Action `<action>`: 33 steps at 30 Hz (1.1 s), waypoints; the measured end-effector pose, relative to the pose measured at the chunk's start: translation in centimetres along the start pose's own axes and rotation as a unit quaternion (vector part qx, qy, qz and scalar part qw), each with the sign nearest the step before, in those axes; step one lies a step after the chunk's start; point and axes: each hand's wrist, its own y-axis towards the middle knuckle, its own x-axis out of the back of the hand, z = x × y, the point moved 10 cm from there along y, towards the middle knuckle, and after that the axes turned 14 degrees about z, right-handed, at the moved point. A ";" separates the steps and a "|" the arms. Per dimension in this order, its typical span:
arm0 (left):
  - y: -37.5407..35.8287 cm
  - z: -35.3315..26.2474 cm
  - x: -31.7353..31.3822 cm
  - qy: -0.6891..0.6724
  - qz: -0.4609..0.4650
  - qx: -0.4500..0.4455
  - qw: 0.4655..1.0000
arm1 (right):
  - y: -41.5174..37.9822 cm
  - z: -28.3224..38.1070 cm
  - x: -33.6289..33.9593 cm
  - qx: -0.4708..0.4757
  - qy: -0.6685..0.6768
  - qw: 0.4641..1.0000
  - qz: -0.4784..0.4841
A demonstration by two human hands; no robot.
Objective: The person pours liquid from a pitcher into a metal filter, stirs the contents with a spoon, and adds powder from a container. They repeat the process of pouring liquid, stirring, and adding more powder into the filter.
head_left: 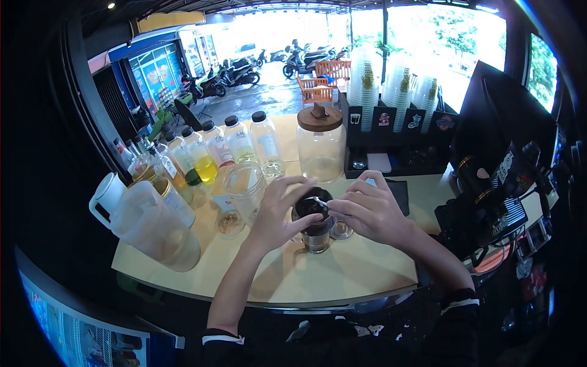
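Note:
At the middle of the counter, a dark round vessel (315,225) sits on top of a clear glass cup (317,243). My left hand (275,215) curves around the left side of the dark vessel, fingers and thumb on its rim. Over its right side, my right hand (370,211) pinches a small light-coloured utensil (320,202) whose tip is above the vessel's opening. A small glass dish (342,229) stands just right of the cup, partly behind my right hand. What lies inside the dark vessel is too dark to tell.
Left stand a large plastic pitcher (160,229), an open clear jar (244,186), a small jar (230,224) and several capped bottles (264,144). Behind are a wooden-lidded jar (321,150) and stacked cups (364,92). Black equipment (483,196) is at right.

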 end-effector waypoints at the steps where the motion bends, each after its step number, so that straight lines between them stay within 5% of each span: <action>1: 0.2 -1.7 -0.1 0.093 0.013 -0.048 0.994 | 0.3 -0.1 0.1 0.000 -0.001 1.000 0.001; 10: 1.0 -3.5 -0.1 0.124 -0.035 -0.100 0.987 | -0.8 -2.4 0.8 -0.066 0.080 0.995 0.008; 12: 0.7 -3.1 0.8 0.100 -0.058 -0.076 0.990 | -4.7 -7.6 -0.2 -0.264 0.141 0.954 0.006; 16: -0.5 -0.7 3.1 0.044 -0.133 0.005 0.990 | -15.9 -14.5 -6.3 -0.422 0.105 0.895 0.103; 20: -0.8 -0.1 4.7 0.010 -0.191 0.015 0.981 | -22.4 -16.1 -13.3 -0.438 0.268 0.832 0.208; 25: -0.9 1.1 4.9 0.000 -0.205 0.034 0.978 | -23.3 -14.8 -14.7 -0.434 0.505 0.743 0.077; 33: -1.2 2.0 5.1 -0.009 -0.205 0.063 0.977 | -19.2 -15.2 -10.7 -0.384 0.545 0.745 -0.026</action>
